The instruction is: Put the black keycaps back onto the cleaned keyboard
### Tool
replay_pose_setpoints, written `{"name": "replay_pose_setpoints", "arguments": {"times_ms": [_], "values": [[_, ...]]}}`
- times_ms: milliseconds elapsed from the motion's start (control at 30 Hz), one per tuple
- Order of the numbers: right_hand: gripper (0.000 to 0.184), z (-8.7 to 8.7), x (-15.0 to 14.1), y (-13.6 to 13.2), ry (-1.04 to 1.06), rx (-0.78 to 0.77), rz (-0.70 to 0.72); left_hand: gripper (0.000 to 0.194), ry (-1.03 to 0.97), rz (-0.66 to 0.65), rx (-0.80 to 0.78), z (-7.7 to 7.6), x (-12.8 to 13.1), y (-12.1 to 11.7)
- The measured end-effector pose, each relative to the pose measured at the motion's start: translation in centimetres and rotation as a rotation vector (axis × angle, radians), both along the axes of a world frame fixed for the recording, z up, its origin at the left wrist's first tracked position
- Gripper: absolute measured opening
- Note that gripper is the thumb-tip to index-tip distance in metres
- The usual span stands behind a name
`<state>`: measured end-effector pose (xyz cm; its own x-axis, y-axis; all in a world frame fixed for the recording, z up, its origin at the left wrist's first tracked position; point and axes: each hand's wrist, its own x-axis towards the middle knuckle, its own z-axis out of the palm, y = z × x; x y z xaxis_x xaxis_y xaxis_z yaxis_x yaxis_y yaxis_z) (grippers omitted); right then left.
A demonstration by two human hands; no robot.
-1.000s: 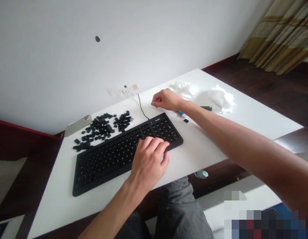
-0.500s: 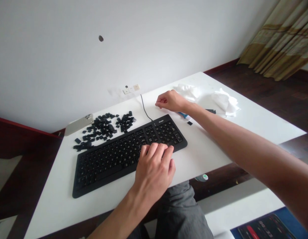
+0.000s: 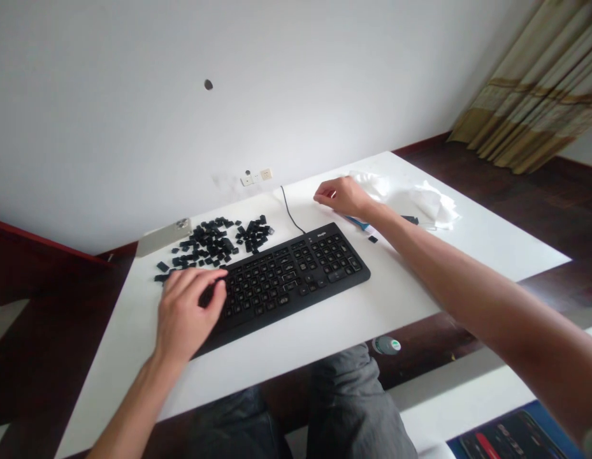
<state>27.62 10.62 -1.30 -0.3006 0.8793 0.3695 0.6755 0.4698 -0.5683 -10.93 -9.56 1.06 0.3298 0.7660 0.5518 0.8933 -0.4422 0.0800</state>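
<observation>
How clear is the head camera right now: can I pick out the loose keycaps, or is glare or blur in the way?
Head view: the keyboard looks fairly sharp, but the keycaps merge into a dark clump; the white desk is bright; glare streaks the floor; wide-angle distortion tilts everything.

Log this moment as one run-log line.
left hand: over black keyboard left end, beside loose keycaps | right hand: beside white tissue

Inspection finds 1 camera, worn on the person's head, facing forward and down across the white bench [image 3: 448, 268] toward the wall [image 3: 276, 95]. The view is close: the left hand [image 3: 185, 312], right hand [image 3: 343, 196] and keyboard [image 3: 296, 274] sit just below the lens. All pictures come from this 1 view.
</observation>
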Motion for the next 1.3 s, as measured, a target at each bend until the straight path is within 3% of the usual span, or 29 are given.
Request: {"name": "replay_pose_setpoints", "arguments": {"times_ms": [133,200,333,467,600,700,900,1033,1300], "values": [[0.024,-0.2,0.1,-0.1,-0.060,0.063,-0.050,0.020,-0.107,0.257,0.049,0.2,-9.1,3.9],[0.027,-0.4,0.3,0.0,-0.131,0.080,-0.058,0.043,-0.160,0.395,0.121,0.5,-12.5,6.0],[0.032,-0.9,0.8,0.3,-0.220,0.134,-0.139,0.049,-0.271,0.573,0.119,0.9,-15.7,9.6],[0.027,-0.3,1.1,0.0,-0.260,0.105,-0.145,0.048,-0.314,0.581,0.217,-0.1,-14.9,11.7],[0.027,1.1,-0.5,-0.4,-0.166,0.144,-0.232,0.049,-0.273,0.421,0.131,-1.4,-13.6,11.7],[0.027,2.4,-4.6,-0.3,-0.104,0.132,-0.153,0.050,-0.278,0.350,0.076,-1.5,-13.2,11.1],[0.021,4.3,-16.4,-0.7,-0.065,0.096,0.159,0.049,-0.348,0.274,0.013,-1.3,-12.4,10.8],[0.018,3.6,-20.4,-2.5,-0.162,0.078,0.209,0.049,-0.359,0.235,-0.026,-1.8,-11.7,10.8],[0.022,1.1,-20.7,-4.5,-0.231,0.107,0.301,0.050,-0.492,0.160,0.041,-3.2,-11.1,10.9]]}}
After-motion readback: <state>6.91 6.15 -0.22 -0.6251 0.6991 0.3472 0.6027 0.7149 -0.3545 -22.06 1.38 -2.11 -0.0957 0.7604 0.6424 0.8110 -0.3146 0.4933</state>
